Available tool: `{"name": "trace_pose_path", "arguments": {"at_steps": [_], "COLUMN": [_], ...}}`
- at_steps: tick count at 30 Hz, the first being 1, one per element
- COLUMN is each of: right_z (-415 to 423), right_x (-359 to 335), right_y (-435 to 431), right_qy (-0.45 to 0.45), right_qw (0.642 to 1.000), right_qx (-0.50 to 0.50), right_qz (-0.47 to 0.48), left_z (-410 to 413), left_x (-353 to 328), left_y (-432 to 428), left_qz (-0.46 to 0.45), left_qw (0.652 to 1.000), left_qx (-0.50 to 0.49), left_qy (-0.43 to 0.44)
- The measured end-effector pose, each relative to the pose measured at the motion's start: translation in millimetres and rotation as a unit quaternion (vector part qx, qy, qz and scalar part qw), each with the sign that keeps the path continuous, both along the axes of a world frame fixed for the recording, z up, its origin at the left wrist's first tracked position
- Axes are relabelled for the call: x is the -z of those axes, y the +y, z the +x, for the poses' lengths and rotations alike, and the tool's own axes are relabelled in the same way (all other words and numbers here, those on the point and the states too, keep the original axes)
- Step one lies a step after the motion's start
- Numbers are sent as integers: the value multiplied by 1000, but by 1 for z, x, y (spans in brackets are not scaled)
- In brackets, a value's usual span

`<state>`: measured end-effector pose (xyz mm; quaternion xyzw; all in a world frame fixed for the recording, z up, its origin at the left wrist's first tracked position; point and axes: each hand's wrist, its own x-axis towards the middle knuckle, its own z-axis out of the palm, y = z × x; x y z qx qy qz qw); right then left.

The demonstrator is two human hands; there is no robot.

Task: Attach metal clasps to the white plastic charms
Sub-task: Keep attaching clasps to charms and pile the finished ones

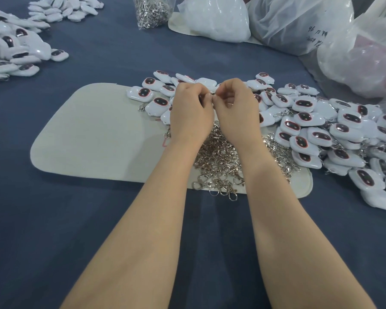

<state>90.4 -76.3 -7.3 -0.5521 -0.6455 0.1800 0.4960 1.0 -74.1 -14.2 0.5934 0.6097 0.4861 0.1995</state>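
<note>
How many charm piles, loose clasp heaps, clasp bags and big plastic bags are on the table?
Charm piles: 3
Loose clasp heap: 1
Clasp bag: 1
Big plastic bags: 3
Total: 8

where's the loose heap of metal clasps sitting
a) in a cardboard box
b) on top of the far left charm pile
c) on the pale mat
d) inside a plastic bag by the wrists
c, the metal clasps lie heaped on the pale mat, between the two forearms.
</note>
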Motion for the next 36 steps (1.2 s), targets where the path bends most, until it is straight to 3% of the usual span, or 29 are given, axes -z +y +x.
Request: {"name": "trace_pose_path", "arguments": {"at_steps": [11,18,36], "right_z": [3,9,6], "right_x": [5,9,9], "right_y": [0,4,3], "right_qy": [-9,21,-41], "right_qw": [1000,997,997], "right_qx": [13,67,65], "right_qz": [8,22,-7], "left_z": [0,1,1], "left_x": [-2,-2,-2], "left_y": [-4,-4,-3], "left_qz": [-7,-37,-68], "left_qw": [998,986,982], "left_qx": [40,83,78], "left_qy": [-51,-142,-161]}}
